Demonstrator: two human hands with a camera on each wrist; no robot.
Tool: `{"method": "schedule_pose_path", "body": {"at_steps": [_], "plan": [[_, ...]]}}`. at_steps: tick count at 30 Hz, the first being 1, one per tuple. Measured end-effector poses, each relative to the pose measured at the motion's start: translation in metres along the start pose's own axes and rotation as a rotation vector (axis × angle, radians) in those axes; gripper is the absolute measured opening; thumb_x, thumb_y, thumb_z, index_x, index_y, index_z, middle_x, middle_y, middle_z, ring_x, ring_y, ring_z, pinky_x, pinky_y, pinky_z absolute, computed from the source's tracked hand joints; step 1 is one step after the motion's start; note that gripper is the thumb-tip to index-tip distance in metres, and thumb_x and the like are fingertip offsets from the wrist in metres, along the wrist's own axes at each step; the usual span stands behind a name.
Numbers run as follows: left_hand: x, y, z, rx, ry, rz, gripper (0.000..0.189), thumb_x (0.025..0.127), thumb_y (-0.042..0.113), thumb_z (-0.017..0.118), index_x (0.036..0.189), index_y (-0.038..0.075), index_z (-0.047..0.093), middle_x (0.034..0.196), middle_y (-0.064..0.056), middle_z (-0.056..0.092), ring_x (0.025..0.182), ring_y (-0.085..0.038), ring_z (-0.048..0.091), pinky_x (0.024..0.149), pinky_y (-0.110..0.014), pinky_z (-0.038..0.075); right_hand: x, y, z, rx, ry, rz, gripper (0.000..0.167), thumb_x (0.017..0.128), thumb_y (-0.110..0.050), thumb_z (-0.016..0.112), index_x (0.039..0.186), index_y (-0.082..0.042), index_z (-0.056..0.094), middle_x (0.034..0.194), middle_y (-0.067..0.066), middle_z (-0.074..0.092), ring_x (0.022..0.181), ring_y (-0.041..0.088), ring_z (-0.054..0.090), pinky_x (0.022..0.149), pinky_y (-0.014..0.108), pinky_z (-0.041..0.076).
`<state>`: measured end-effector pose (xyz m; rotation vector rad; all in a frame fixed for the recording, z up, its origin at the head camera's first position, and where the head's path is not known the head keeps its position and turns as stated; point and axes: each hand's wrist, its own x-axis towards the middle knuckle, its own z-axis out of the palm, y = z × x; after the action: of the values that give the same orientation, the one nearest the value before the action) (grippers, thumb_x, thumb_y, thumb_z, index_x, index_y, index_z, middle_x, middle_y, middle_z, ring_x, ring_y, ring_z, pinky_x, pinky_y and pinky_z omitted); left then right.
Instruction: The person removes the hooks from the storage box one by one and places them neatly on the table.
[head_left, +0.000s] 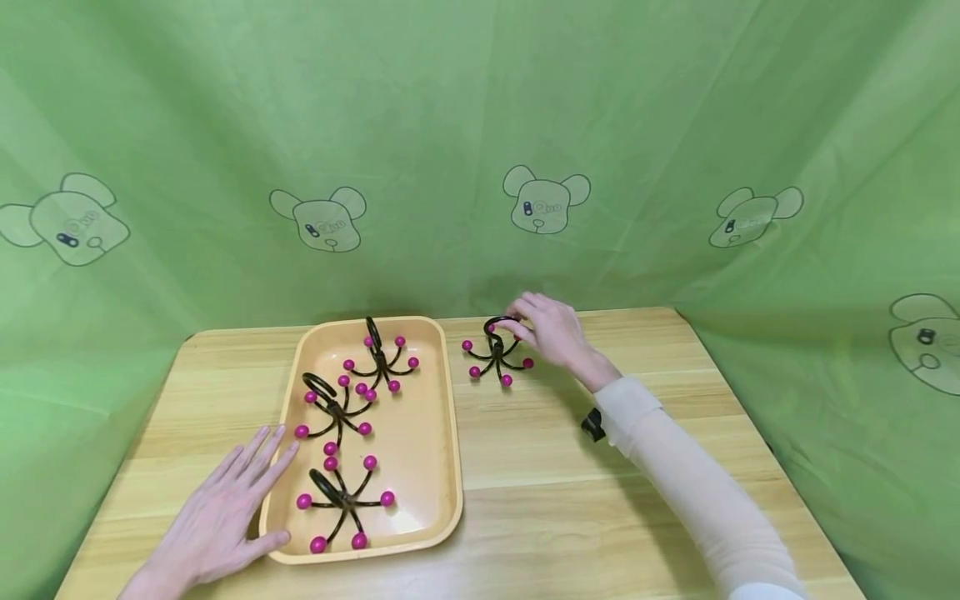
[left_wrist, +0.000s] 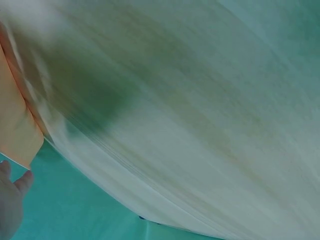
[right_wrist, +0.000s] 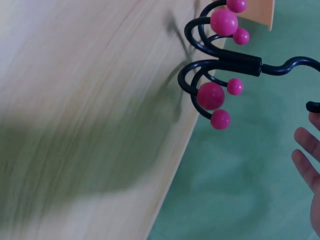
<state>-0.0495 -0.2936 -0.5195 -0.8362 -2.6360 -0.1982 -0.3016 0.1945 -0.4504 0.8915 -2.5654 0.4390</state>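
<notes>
My right hand point(head_left: 551, 329) grips the top hook of a black multi-arm hook hanger point(head_left: 497, 352) with pink ball tips, to the right of the tray. In the right wrist view this hanger point(right_wrist: 240, 64) appears sideways, with fingertips point(right_wrist: 306, 142) by the end of its hook. A shallow peach tray point(head_left: 420, 450) holds three like hangers: one at the back point(head_left: 381, 362), one in the middle point(head_left: 337, 412) and one at the front point(head_left: 346, 500). My left hand point(head_left: 225, 508) lies with straight, spread fingers at the tray's left rim.
A wooden table point(head_left: 525, 525) carries everything. Green curtain point(head_left: 435, 125) with bear-head prints stands behind it and on both sides. A small black object point(head_left: 593, 425) shows beside the right sleeve. The left wrist view mostly shows blurred tabletop.
</notes>
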Motion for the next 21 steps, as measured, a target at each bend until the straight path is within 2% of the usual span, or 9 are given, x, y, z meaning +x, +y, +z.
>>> {"method": "schedule_pose_path", "body": {"at_steps": [9, 16, 21], "plan": [[-0.001, -0.002, 0.002, -0.010, -0.009, -0.011, 0.108, 0.094, 0.088, 0.032, 0.160, 0.003, 0.043, 0.171, -0.023, 0.034, 0.168, -0.026, 0.011, 0.136, -0.027, -0.007, -0.002, 0.008, 0.006, 0.017, -0.012, 0.037, 0.028, 0.099, -0.038, 0.071, 0.109, -0.013, 0.073, 0.107, 0.006, 0.077, 0.094, 0.025, 0.073, 0.079, 0.040, 0.064], [-0.001, -0.002, 0.003, -0.011, -0.005, -0.013, 0.108, 0.094, 0.088, 0.032, 0.159, 0.003, 0.044, 0.172, -0.022, 0.033, 0.168, -0.025, 0.010, 0.137, -0.027, -0.005, -0.002, 0.011, 0.006, 0.028, 0.017, 0.032, 0.027, 0.099, -0.038, 0.071, 0.109, -0.013, 0.074, 0.106, 0.005, 0.077, 0.092, 0.025, 0.073, 0.077, 0.041, 0.063], [-0.001, -0.001, 0.002, -0.008, -0.003, -0.012, 0.108, 0.093, 0.088, 0.033, 0.159, 0.003, 0.044, 0.171, -0.023, 0.033, 0.168, -0.026, 0.011, 0.137, -0.027, -0.004, -0.003, 0.011, 0.004, 0.039, 0.005, 0.050, 0.030, 0.097, -0.038, 0.073, 0.112, -0.012, 0.074, 0.106, 0.006, 0.076, 0.091, 0.024, 0.072, 0.074, 0.039, 0.063]]}}
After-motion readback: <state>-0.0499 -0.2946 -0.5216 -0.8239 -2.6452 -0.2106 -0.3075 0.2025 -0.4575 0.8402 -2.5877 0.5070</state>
